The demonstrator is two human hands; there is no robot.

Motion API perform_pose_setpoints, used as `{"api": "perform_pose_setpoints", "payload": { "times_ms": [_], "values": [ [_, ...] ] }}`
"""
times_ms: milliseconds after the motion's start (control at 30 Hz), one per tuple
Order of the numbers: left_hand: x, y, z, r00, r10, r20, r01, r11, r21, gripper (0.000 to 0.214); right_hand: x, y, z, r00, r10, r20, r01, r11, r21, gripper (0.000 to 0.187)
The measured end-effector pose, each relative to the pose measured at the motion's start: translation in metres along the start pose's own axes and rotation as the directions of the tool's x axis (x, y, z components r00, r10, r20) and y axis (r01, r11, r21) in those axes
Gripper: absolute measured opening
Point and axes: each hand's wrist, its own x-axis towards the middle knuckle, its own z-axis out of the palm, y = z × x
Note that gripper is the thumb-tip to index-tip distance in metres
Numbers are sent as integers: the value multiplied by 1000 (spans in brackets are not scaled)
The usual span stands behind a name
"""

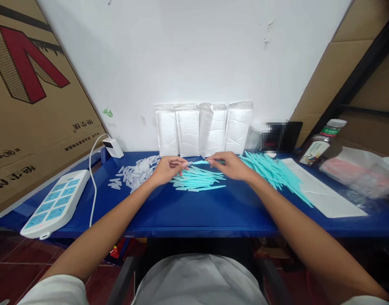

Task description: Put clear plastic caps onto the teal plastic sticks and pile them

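Note:
My left hand [169, 170] pinches a small clear plastic cap [189, 163] between thumb and fingers. In my right hand [231, 166] is the end of a slim turquoise stick that looks like an eyebrow razor [200, 162]; its other end points at the cap. Whether the two touch is too small to tell. Below both hands lies a pile of turquoise razors [197, 181], partly covered by the fingers. Loose clear caps [137, 173] are heaped beside my left hand. A larger heap of turquoise razors [270, 169] lies right of my right hand.
White padded envelopes [188, 131] stand against the wall at the blue table's [194, 212] back. A power strip [56, 203], white cable and charger [113, 147] are at left. At right lie a flat white envelope [327, 190], a bottle [323, 142] and a plastic bag [356, 171].

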Motion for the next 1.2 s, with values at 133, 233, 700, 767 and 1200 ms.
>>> {"api": "perform_pose_setpoints", "payload": {
  "times_ms": [133, 233, 700, 767, 1200],
  "values": [
    [0, 0, 0, 1000, -20, -4, 20, 1000, -18, 58, 0, -1, 2, 1000, -17, -18, 17, 1000, -14, 33],
    [0, 0, -1, 1000, -28, -7, 28, 999, -28, 59, 0, -1, 3, 999, -23, -32, 23, 1000, -14, 31],
    [0, -3, 1, 998, -19, 56, 22, 999, -47, 51, 0, -4, 6, 998, -49, -40, 50, 999, 16, 31],
    [-1, -4, 4, 997, -10, 77, 15, 998, -60, 49, -1, -7, 10, 998, -53, -24, 54, 997, 56, 30],
    [4, -5, -5, 958, 266, -102, -204, 892, 404, 38, 4, 7, 28, 998, -23, -55, 25, 999, 47, 31]
  ]
}}
